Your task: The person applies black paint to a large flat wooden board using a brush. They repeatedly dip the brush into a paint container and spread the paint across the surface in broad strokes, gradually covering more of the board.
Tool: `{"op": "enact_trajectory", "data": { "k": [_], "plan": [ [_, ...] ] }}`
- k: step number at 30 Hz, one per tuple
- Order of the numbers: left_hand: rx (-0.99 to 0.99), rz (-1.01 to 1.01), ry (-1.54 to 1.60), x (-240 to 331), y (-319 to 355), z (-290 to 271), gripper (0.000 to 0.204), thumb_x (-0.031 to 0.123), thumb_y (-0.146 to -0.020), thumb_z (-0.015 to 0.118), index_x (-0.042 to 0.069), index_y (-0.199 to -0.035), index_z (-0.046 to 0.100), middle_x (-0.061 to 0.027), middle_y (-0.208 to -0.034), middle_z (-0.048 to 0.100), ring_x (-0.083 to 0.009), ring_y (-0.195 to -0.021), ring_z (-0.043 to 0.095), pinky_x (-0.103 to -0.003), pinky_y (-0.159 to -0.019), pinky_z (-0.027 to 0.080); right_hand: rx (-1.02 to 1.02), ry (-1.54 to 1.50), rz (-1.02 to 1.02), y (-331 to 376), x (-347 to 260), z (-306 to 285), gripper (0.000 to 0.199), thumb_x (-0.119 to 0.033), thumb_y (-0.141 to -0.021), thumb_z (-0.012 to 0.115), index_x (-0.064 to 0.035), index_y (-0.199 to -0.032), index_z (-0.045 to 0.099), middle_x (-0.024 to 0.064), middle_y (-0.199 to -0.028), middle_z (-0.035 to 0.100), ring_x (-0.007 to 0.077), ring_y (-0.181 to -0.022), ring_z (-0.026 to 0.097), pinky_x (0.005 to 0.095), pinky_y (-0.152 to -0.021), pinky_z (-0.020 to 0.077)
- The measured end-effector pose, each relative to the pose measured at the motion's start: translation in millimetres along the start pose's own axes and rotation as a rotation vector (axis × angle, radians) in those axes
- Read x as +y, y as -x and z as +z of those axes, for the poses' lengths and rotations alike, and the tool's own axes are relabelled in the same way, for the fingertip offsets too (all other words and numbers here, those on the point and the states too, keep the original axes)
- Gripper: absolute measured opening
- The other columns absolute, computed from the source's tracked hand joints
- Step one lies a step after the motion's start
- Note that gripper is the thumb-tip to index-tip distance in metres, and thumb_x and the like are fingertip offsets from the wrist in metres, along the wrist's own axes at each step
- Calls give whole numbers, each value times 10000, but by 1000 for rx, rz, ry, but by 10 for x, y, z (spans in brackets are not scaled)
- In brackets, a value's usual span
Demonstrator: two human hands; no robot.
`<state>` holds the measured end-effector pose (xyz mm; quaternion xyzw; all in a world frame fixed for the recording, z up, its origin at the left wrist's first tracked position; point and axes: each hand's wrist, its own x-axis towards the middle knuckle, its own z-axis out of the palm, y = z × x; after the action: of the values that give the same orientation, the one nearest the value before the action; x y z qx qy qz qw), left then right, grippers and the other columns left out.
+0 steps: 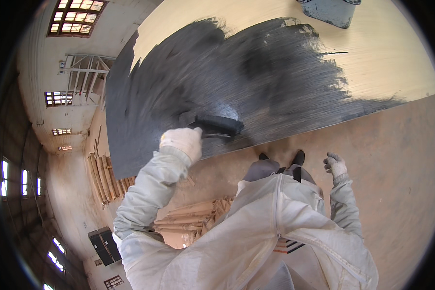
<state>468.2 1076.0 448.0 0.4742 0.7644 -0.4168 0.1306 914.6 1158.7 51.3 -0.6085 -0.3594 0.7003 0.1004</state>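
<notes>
My left hand (181, 143), in a pale glove, is closed round the handle of a wide black brush (220, 125). The brush's head rests on the wet-looking, dark-coated part of a large panel (382, 48), near its front edge. Streaky black coating spreads over the panel's left and middle, while bare pale yellow surface shows at the far side and right. Away from the panel, my right hand (337, 164) hangs beside my body, gloved with darkened fingertips. Its fingers are loosely bent and apart, holding nothing I can see.
A paint-stained grey bucket (329, 12) stands on the panel's far right. Long brown bundles (101, 176) lie on the floor at left, with more (191, 220) close by my left arm. A pale metal frame (84, 72) and a black box (104, 245) stand near the wall.
</notes>
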Motion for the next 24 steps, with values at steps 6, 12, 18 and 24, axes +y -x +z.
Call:
{"op": "enact_trajectory", "data": {
  "k": [6, 12, 18, 24],
  "plan": [
    [14, -44, 7, -115, -56, 55, 353, 269, -1012, 562, 141, -1303, 715, -144, -1027, 790, -348, -1006, 760, -492, -876, 592, 62, -54, 6, 26, -14, -272, 454, -164, -996, 602, -13, -1423, 627, 94, -985, 757, 143, -678, 655, 292, -585, 532],
    [229, 47, 96, 297, -206, -250, 251, 295, -1008, 611, 154, -1195, 703, -155, -931, 775, -361, -935, 764, -511, -807, 592, 134, -48, 54, 132, 222, -404, 464, -147, -983, 592, -9, -1425, 624, 101, -975, 761, 154, -670, 661, 308, -585, 541],
    [358, 13, 150, 61, -1554, -992, 302, 281, -996, 604, 188, -1225, 777, -108, -1181, 777, -323, -1134, 731, -457, -982, 579, 184, -90, 40, 350, 191, -478, 474, -147, -989, 587, -4, -1441, 611, 108, -978, 762, 167, -673, 668, 317, -587, 543],
    [342, 76, 130, 502, -1893, -1817, 315, 165, -966, 600, 102, -1205, 796, -141, -1254, 769, -335, -1187, 735, -443, -977, 596, 298, -210, 41, 618, 646, -842, 492, -140, -1008, 584, 0, -1479, 565, 131, -965, 760, 200, -656, 683, 341, -520, 548]
  ]
}}
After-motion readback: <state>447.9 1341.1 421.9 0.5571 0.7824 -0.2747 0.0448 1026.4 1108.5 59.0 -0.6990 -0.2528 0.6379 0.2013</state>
